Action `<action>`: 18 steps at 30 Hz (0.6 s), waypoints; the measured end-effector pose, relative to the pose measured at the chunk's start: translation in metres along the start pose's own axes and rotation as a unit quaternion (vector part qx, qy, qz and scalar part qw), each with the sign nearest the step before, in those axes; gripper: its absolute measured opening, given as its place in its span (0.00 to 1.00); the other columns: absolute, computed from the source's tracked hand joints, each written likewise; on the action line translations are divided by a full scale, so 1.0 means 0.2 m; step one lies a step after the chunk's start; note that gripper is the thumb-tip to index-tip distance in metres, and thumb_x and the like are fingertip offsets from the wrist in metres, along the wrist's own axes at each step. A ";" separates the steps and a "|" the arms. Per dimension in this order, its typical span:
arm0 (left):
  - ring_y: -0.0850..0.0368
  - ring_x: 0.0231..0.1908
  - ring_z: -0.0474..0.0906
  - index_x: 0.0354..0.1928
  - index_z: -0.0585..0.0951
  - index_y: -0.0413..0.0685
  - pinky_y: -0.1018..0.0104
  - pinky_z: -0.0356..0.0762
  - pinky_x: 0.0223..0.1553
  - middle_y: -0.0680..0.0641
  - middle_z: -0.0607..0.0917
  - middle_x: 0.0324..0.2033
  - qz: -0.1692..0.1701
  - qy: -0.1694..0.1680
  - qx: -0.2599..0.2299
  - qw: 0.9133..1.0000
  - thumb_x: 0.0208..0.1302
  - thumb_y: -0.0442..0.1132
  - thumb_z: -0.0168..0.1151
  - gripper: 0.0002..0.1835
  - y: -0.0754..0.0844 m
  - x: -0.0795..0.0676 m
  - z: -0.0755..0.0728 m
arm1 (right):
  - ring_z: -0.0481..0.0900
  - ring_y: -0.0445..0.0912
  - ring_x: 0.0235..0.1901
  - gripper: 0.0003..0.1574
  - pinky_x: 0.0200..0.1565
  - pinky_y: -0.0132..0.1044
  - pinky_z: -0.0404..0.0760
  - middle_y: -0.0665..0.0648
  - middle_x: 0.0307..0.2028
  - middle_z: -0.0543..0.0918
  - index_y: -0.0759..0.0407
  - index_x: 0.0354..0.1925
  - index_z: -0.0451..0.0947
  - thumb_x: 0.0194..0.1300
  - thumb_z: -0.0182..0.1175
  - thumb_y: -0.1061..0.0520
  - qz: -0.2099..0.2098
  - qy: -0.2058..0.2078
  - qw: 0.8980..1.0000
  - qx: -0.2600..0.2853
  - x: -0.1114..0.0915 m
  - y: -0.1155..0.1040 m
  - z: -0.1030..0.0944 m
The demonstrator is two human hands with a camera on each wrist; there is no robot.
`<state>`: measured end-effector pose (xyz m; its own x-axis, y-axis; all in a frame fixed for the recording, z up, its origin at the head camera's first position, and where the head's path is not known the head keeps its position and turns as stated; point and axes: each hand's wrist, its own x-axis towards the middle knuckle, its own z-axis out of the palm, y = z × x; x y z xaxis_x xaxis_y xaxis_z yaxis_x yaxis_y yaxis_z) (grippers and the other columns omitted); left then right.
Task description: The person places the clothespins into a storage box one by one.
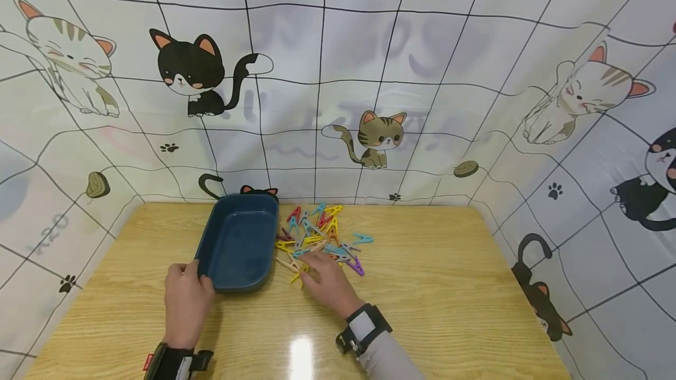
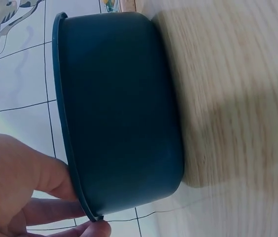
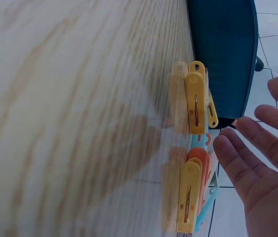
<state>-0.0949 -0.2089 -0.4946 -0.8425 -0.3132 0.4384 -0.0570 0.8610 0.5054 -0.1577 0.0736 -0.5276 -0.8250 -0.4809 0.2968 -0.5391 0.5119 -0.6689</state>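
A dark blue rectangular tray (image 1: 240, 245) sits on the table's left half with a bare bottom. My left hand (image 1: 187, 304) grips its rim at the near left corner; in the left wrist view, the thumb and fingers pinch the edge from both sides of the tray wall (image 2: 119, 108). Right of the tray lies a heap of colourful plastic clothespins (image 1: 315, 226). Over the heap's near side is my right hand (image 1: 330, 283). The right wrist view shows its fingers (image 3: 232, 158) spread loosely, close above yellow clothespins (image 3: 191, 192), with nothing held.
The wooden table (image 1: 433, 274) extends right of the heap and toward me. A purple clothespin (image 1: 356, 265) and a light blue one (image 1: 362, 238) lie at the heap's right edge. Behind and beside the table hangs a white cat-print sheet (image 1: 296, 104).
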 end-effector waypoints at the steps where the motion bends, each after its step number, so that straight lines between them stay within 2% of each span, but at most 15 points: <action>1: 0.25 0.38 0.74 0.49 0.78 0.12 0.35 0.74 0.35 0.21 0.75 0.39 0.000 0.000 -0.003 1.000 0.60 0.22 0.56 0.17 0.00 0.00 0.00 | 0.78 0.56 0.63 0.23 0.63 0.52 0.77 0.62 0.61 0.81 0.63 0.64 0.79 0.74 0.59 0.58 0.000 -0.001 1.000 0.000 0.00 0.00 0.00; 7: 0.25 0.40 0.75 0.50 0.78 0.13 0.33 0.75 0.37 0.22 0.76 0.40 -0.004 0.003 -0.025 1.000 0.63 0.25 0.58 0.18 -0.01 0.01 -0.01 | 0.78 0.56 0.64 0.23 0.62 0.52 0.78 0.62 0.63 0.81 0.60 0.64 0.80 0.74 0.59 0.56 0.014 0.006 1.000 0.001 -0.01 0.02 -0.05; 12: 0.26 0.40 0.76 0.51 0.78 0.14 0.32 0.76 0.38 0.22 0.76 0.40 -0.014 0.006 -0.038 0.999 0.65 0.26 0.56 0.18 -0.03 0.04 -0.01 | 0.80 0.54 0.62 0.21 0.59 0.52 0.80 0.61 0.61 0.83 0.58 0.62 0.82 0.74 0.60 0.58 0.018 0.027 0.999 0.005 -0.02 0.04 -0.08; 15: 0.27 0.38 0.76 0.49 0.79 0.15 0.33 0.75 0.36 0.22 0.78 0.40 -0.014 0.018 -0.043 0.999 0.64 0.25 0.55 0.16 -0.05 0.05 0.00 | 0.83 0.53 0.57 0.19 0.56 0.51 0.82 0.61 0.60 0.83 0.58 0.61 0.82 0.73 0.61 0.59 0.017 0.038 0.999 0.008 -0.03 0.04 -0.11; 18: 0.30 0.34 0.77 0.46 0.81 0.16 0.35 0.75 0.33 0.23 0.79 0.37 -0.008 0.026 -0.047 0.999 0.62 0.24 0.57 0.14 -0.08 0.06 0.00 | 0.83 0.54 0.57 0.19 0.56 0.53 0.81 0.61 0.59 0.84 0.59 0.60 0.82 0.73 0.62 0.60 0.017 0.050 0.999 0.005 -0.05 0.05 -0.14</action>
<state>-0.1039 -0.2263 -0.4970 -0.8127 -0.3490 0.4665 -0.0177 0.8151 0.5790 -0.1602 0.1027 -0.5188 -0.8556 -0.3905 0.3397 -0.5095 0.5198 -0.6857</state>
